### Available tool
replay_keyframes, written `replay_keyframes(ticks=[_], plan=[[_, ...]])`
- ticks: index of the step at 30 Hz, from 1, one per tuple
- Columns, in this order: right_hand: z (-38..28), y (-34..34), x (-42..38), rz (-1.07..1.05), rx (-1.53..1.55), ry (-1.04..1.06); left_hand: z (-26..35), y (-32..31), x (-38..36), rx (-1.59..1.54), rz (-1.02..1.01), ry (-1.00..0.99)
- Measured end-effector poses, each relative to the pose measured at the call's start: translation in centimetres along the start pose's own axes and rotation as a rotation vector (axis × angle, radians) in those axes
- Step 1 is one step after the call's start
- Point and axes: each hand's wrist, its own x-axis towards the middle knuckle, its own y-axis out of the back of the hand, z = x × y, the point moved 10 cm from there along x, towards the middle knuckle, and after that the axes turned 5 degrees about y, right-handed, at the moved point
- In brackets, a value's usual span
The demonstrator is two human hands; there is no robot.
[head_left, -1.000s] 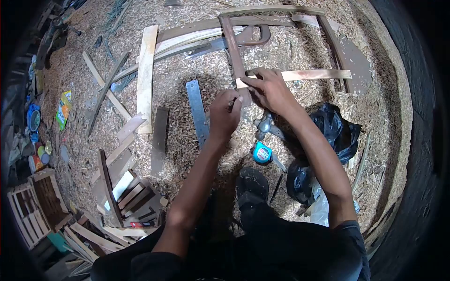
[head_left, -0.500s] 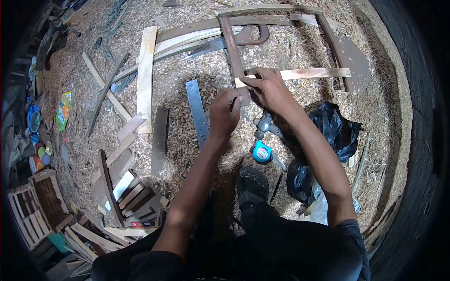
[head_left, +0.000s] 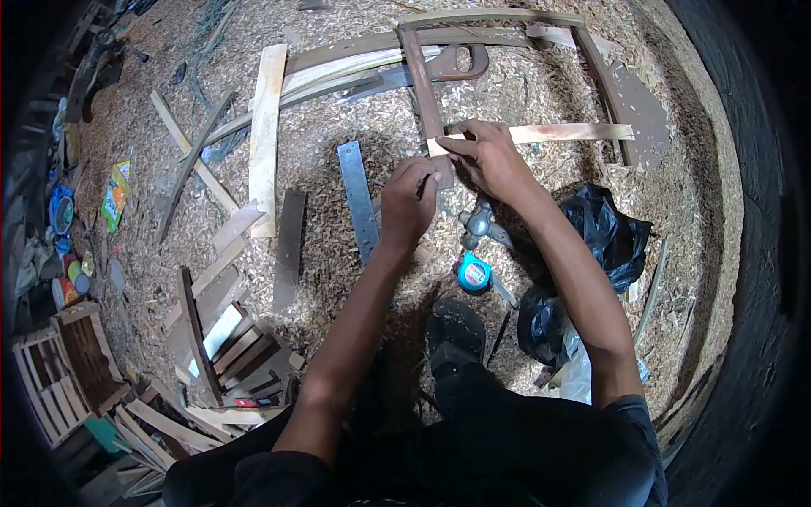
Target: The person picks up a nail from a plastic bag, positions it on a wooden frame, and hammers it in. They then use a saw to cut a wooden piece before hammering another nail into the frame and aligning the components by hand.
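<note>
My right hand (head_left: 490, 160) presses down on the left end of a thin pale wooden strip (head_left: 566, 133) that lies across a dark wooden frame (head_left: 422, 76) on the sawdust floor. My left hand (head_left: 407, 203) is closed around a small dark tool, perhaps a pencil, with its tip at the strip's end where it meets the frame's upright bar. Both hands are close together, nearly touching.
A steel ruler (head_left: 357, 198) lies left of my left hand. A hammer (head_left: 480, 224) and a blue tape measure (head_left: 474, 272) lie below my hands, a black plastic bag (head_left: 608, 232) to the right. Boards and offcuts (head_left: 263, 135) are scattered left; crates (head_left: 59, 372) at lower left.
Almost nothing differs. Both hands stay at the strip's left end; the view has shifted slightly.
</note>
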Motion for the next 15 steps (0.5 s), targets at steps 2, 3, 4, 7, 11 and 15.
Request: replay_keyframes(ticks=[2,3,4,7,11,15], plan=[[-0.17,0.23,-0.03,0.053,-0.006,0.037,0.17,0.00,0.05,-0.008,0.002,-0.012],[-0.20,0.30,-0.02,0.050,-0.004,0.035,0.19,0.03,0.03,-0.011,0.003,-0.018],[-0.27,0.44,0.02,0.046,-0.002,0.032,0.20,0.02,0.03,-0.007,0.003,-0.024],[-0.41,0.64,0.01,0.055,-0.004,0.039,0.11,-0.05,0.00,0.008,0.004,-0.034],[-0.38,0.75,0.06,0.050,0.017,0.033,0.20,-0.04,0.04,0.012,-0.003,-0.027],[-0.08,0.46,0.06,0.023,0.013,0.007,0.40,-0.01,0.00,0.031,0.000,-0.039]])
